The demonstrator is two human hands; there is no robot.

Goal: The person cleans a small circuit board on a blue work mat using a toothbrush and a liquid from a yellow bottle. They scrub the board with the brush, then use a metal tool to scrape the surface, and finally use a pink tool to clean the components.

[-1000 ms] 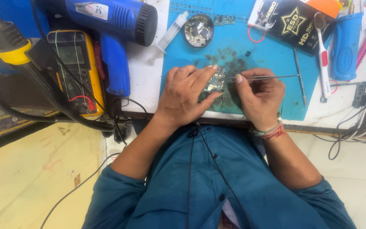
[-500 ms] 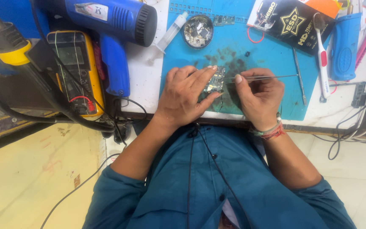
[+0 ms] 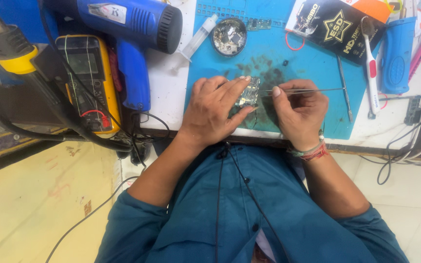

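My left hand (image 3: 215, 109) pinches a small circuit board (image 3: 248, 93) between thumb and fingers and presses it onto a blue work mat (image 3: 269, 53). My right hand (image 3: 299, 112) grips thin metal tweezers (image 3: 308, 90); their tip touches the right edge of the board, and the long end points right. Both hands rest near the front edge of the white bench, wrists close together.
A blue heat gun (image 3: 132, 29) and a yellow multimeter (image 3: 86, 80) lie to the left. On the mat sit a round tin of small parts (image 3: 228, 36), a syringe (image 3: 198, 36), a black package (image 3: 337, 27), a metal pick (image 3: 344, 87) and a toothbrush (image 3: 370, 63). Cables hang at both sides.
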